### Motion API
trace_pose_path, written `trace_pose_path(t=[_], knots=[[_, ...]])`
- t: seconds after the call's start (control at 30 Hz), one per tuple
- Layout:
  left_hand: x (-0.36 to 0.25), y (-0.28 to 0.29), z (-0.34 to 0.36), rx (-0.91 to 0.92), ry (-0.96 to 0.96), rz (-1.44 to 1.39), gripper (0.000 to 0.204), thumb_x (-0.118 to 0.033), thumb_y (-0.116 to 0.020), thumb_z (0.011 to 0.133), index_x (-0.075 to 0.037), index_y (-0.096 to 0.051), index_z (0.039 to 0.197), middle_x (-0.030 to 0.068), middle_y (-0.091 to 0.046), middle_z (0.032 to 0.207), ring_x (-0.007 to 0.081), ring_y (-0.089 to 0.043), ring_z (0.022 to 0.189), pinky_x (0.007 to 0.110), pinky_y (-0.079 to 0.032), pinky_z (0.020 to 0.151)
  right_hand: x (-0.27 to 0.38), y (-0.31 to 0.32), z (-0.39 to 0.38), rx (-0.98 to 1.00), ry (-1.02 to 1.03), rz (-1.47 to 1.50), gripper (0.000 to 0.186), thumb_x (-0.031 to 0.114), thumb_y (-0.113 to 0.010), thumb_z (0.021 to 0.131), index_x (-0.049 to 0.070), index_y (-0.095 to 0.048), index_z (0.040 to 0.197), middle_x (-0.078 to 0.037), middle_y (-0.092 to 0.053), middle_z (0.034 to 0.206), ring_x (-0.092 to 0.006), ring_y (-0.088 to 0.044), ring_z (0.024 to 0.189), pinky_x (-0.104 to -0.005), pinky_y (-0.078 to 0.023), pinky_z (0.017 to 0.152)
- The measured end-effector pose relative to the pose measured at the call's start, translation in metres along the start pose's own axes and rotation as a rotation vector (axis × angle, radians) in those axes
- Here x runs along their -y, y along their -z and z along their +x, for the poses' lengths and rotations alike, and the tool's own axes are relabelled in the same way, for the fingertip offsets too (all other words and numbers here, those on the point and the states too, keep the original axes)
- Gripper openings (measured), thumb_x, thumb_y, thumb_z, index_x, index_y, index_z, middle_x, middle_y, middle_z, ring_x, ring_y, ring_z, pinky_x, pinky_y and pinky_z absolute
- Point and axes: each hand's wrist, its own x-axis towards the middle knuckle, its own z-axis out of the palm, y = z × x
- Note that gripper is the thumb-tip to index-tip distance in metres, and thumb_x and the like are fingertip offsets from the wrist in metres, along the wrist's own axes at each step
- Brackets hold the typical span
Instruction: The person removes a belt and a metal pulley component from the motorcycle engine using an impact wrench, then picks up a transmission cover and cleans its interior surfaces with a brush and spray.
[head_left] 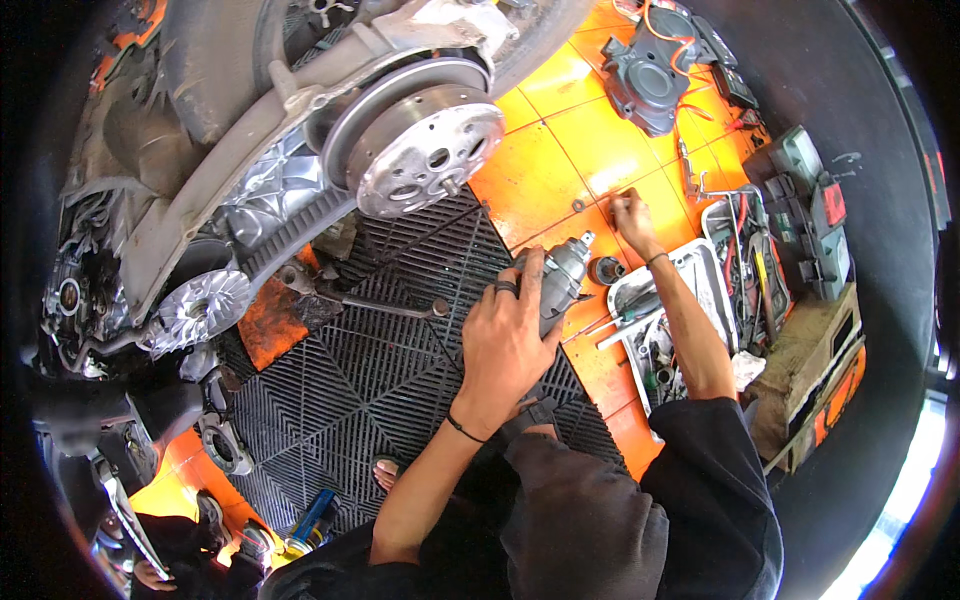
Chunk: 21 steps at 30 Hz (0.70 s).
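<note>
My left hand (505, 345) is wrapped round a grey impact wrench (566, 262), whose square drive points up and right. My right hand (630, 218) reaches to the orange tiles with fingers curled; what is in them is too small to make out. A small nut (579, 206) lies just left of it, and a dark socket (607, 270) stands below it, beside a metal tray of tools (630, 289). Up and left is a vehicle's transmission with a round clutch housing (415, 150), a belt (290, 240) and a finned pulley (198, 315).
A black grid mat (360, 380) covers the middle floor. An engine cover (645, 75), a green case (805, 200) and a wooden crate (800, 375) line the right side. A metal bar (380, 303) lies below the transmission. Another person's hand (152, 575) shows at lower left.
</note>
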Motion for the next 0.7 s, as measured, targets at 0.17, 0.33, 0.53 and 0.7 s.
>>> trace_pose_path(t=[0.17,0.33,0.53,0.7], knots=[[0.001,-0.002,0.000,-0.016,0.012,-0.062,0.088,-0.018,-0.084,0.071,-0.007,-0.041,0.147,0.0205,-0.063,0.106,0.0393,-0.066,0.091,0.046,-0.055,0.078,0.013,-0.001,-0.001,0.045,0.111,0.429,0.024,0.009,-0.061,0.091,0.000,-0.057,0.112,-0.014,-0.067,0.102,-0.0220,-0.070,0.082,-0.0374,-0.057,0.070],[0.001,-0.004,-0.001,-0.011,0.000,-0.049,0.086,-0.020,-0.083,0.073,-0.007,-0.041,0.147,0.0192,-0.062,0.105,0.0382,-0.066,0.091,0.046,-0.055,0.078,0.028,-0.004,-0.004,0.186,0.572,-0.268,0.025,0.019,-0.071,0.088,0.006,-0.065,0.109,-0.018,-0.065,0.097,-0.0381,-0.068,0.080,-0.0480,-0.055,0.073],[-0.005,0.002,-0.011,0.017,0.091,0.017,0.090,-0.023,-0.082,0.075,-0.006,-0.036,0.150,0.0223,-0.064,0.106,0.0371,-0.067,0.091,0.044,-0.057,0.076,0.065,-0.013,-0.012,0.132,0.473,-0.329,0.017,0.019,-0.068,0.090,0.003,-0.069,0.093,-0.018,-0.068,0.092,-0.0386,-0.068,0.077,-0.0460,-0.055,0.070],[-0.023,0.010,-0.026,0.004,0.395,-0.041,0.101,-0.035,-0.079,0.081,0.003,-0.020,0.154,0.0320,-0.064,0.102,0.0428,-0.070,0.084,0.046,-0.059,0.074,0.168,0.019,-0.077,-0.236,0.315,0.372,0.016,0.005,-0.073,0.087,0.002,-0.068,0.102,-0.005,-0.072,0.098,-0.0054,-0.049,0.052,-0.0235,-0.040,0.049]])
